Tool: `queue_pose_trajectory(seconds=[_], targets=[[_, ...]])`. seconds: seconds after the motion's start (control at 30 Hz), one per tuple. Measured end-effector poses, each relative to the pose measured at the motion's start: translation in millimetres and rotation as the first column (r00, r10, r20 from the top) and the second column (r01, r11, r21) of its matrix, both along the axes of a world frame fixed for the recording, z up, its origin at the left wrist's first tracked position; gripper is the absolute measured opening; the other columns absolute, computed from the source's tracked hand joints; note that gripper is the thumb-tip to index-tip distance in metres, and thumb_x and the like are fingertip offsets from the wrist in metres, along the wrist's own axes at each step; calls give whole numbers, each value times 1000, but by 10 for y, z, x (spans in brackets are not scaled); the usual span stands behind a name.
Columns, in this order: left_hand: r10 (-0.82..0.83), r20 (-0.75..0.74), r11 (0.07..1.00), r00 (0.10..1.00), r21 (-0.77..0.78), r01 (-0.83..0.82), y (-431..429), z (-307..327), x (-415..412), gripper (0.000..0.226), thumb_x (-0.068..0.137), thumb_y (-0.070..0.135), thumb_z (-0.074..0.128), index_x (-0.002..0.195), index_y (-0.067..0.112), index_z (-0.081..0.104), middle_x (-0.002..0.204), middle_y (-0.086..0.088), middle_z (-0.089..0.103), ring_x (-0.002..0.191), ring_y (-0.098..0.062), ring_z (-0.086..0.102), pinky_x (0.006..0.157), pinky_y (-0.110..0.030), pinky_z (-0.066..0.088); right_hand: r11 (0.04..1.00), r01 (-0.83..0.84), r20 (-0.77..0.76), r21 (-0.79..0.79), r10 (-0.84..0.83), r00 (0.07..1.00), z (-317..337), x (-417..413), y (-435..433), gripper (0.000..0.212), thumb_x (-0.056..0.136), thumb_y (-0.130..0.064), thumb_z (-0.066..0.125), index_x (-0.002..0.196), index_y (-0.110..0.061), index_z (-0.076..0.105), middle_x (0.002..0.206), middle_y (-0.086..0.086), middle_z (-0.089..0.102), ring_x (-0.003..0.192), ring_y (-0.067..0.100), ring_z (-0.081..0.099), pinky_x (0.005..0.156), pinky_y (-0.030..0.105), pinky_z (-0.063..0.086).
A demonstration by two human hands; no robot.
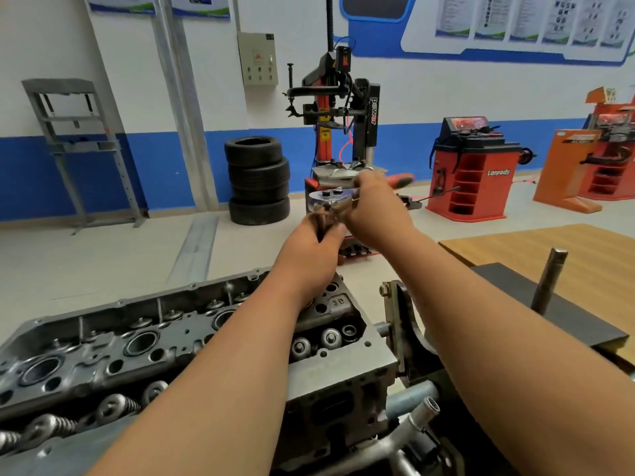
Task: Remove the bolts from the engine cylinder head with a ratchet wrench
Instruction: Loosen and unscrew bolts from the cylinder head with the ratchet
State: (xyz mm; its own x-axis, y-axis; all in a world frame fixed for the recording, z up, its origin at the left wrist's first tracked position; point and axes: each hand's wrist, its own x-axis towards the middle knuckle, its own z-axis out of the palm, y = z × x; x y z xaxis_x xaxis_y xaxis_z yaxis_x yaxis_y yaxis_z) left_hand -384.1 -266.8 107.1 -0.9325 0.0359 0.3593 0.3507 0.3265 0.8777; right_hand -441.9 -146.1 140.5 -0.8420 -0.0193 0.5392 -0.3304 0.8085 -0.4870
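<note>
The right hand [374, 209] grips the wrench [330, 200] and the left hand [314, 245] pinches the dark piece [323, 222] under it — raised above the engine [137, 338], probably to pull it off.

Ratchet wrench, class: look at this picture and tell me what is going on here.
A person holds the ratchet wrench raised above the engine cylinder head. The left hand grips the dark piece under its head; the right hand grips the handle close by. At this moment the wrench is lifted off the engine.
</note>
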Motion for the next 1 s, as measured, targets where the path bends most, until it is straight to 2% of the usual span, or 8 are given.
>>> queue_pose_trajectory(seconds=[0.13,0.27,0.33,0.43,0.57,0.77,0.93,1.0], targets=[[56,-21,998,998,-25,-56,-36,-17,-6,12,97,35,45,107,33,50,108,2,64,99,-21,63,89,-41,49,956,-293,140,15,288,947,49,-235,-181,49,87,-9,64,128,-16,39,125,8,45,87,11,52,66,14,37],[93,-79,995,992,-30,-96,-51,-24,1,19,96,32,51,113,27,58,103,-1,67,94,-22,65,89,-44,51,948,-315,103,-45,318,943,20,-253,-143,47,87,-12,64,126,-19,39,117,1,39,80,1,48,69,16,41],[90,-94,996,992,-18,-92,-50,-32,-5,13,95,30,53,106,28,60,97,-1,68,91,-23,66,87,-44,52,954,-289,74,-85,295,953,-22,-228,-102,38,89,-14,60,119,-22,39,115,0,35,81,5,49,77,25,44],[79,-113,996,990,-20,-82,-50,-51,-16,7,95,29,54,95,32,60,88,3,68,82,-19,67,80,-38,54,965,-226,21,-133,231,973,-77,-134,-36,31,89,-18,57,113,-25,39,122,0,36,84,13,53,70,28,43],[89,-130,996,988,-20,-92,-40,-65,-4,14,94,32,55,82,38,57,79,9,66,71,-10,67,63,-23,46,999,-42,-5,-30,42,999,-152,89,80,40,86,-23,60,120,-22,39,130,2,32,83,22,55,67,38,50],[104,-121,994,987,-12,-106,-31,-76,-8,15,94,34,54,80,39,57,76,10,66,68,-6,65,62,-23,45,961,220,-59,170,-213,975,-168,883,192,48,88,-37,53,128,-23,30,129,2,29,71,21,43,54,30,35],[84,-108,996,991,14,-83,-30,-88,4,11,93,37,55,83,38,60,75,10,66,68,-8,66,71,-36,56,920,215,-77,327,-201,977,-280,1485,-63,76,88,-49,49,141,-23,2,134,6,13,65,17,39,53,23,32],[67,-106,997,992,39,-63,-36,-97,15,9,93,36,56,85,37,60,74,12,65,65,-5,65,70,-36,56,915,237,-55,326,-232,971,-242,1468,-67,72,89,-47,49,140,-22,5,132,8,16,65,19,39,52,24,31]])
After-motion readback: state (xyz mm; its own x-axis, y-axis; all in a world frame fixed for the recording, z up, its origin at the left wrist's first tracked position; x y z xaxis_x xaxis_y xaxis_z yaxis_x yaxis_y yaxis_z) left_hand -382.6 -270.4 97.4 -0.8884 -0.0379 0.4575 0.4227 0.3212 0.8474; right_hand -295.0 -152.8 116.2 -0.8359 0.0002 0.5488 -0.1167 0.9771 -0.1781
